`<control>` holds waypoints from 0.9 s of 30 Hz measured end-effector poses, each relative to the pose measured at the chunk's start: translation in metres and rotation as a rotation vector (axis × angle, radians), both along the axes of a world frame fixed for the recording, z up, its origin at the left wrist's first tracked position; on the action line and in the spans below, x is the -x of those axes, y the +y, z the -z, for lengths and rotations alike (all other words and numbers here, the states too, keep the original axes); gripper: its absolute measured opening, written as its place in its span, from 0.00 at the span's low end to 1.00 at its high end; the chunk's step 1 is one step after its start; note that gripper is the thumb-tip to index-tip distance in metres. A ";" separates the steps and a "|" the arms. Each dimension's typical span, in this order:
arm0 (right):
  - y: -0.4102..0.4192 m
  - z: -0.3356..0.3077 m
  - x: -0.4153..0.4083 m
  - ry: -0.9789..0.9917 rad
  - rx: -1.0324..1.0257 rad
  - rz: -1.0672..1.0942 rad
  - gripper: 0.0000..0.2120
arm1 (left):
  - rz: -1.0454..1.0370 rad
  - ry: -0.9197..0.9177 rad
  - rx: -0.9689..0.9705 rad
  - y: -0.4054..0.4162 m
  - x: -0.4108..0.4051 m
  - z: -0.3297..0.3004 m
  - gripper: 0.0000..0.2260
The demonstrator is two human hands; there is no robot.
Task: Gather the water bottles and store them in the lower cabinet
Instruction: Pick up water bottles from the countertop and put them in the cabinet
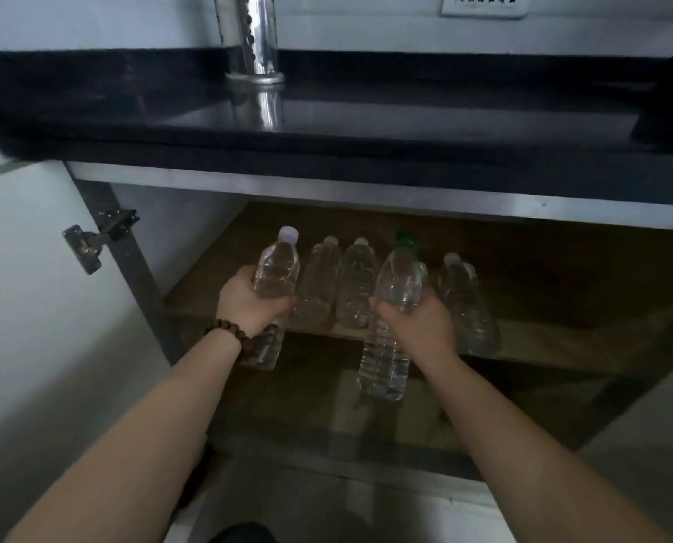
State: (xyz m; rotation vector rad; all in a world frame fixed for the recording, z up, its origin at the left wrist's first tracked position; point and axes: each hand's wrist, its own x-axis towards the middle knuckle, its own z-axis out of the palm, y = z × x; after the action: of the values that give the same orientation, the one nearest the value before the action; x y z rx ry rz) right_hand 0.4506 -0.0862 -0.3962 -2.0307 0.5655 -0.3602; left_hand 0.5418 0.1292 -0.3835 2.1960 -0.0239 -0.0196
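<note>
My left hand (pixel 248 299) grips a clear water bottle with a white cap (pixel 278 268) around its middle. My right hand (pixel 417 319) grips a clear bottle with a green cap (pixel 399 280) the same way. Both bottles hang upright in front of the wooden shelf (pixel 542 342) inside the open lower cabinet. Three more clear bottles stand on that shelf: two between my hands (pixel 319 280) (pixel 356 284) and one to the right of my right hand (pixel 468 303). A beaded bracelet sits on my left wrist.
The white cabinet door (pixel 33 288) stands open at the left on a metal hinge (pixel 92 241). Above is a black countertop (pixel 366 123) with a shiny steel pipe (pixel 248 37). The cabinet floor (pixel 327 417) lies below the shelf.
</note>
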 end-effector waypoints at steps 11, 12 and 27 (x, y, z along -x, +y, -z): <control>-0.020 -0.026 -0.070 0.112 0.070 0.018 0.18 | -0.033 0.072 0.005 -0.027 -0.044 -0.005 0.33; -0.019 -0.023 -0.074 0.118 0.097 0.006 0.17 | -0.036 0.090 -0.009 -0.029 -0.048 -0.002 0.33; -0.024 0.015 -0.106 0.100 0.480 0.054 0.25 | 0.184 -0.089 -0.206 -0.015 -0.038 0.020 0.20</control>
State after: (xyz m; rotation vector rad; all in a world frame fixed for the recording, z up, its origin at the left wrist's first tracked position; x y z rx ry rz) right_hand 0.5571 -0.1105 -0.4111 -2.5082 0.6412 -0.4627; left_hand 0.5796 0.1147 -0.4038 2.3919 -0.2849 -0.0291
